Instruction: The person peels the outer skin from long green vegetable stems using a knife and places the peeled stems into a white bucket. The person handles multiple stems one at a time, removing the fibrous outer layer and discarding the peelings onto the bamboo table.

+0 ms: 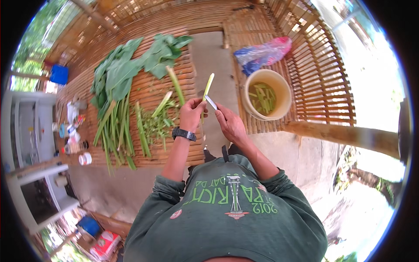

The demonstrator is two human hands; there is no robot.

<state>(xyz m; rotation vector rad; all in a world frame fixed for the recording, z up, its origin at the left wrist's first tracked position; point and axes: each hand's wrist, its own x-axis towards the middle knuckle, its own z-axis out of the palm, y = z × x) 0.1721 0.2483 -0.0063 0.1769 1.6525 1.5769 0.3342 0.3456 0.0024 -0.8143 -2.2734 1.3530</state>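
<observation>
My left hand (192, 112), with a dark watch on its wrist, pinches a pale green stalk (210, 83) that points up and away from me. In my right hand (231, 124) is a small knife (211, 102), its blade lying against the stalk just above my left fingers. To the left on the bamboo slats lies a bundle of long green stalks (120, 126) with large leaves (120, 74) at the far end. Beside the bundle are a heap of green peelings (159, 124) and a few loose stalks (176, 85). Cut pieces (264, 98) sit in liquid inside the cream bucket (286, 94) on my right.
A crumpled pink and blue plastic bag (264, 54) lies beyond the bucket. Bamboo slat railing (323, 74) closes the right side, with a thick pole (345, 134) below it. Small bottles and jars (85, 158) stand at the left edge of the bamboo platform (183, 43).
</observation>
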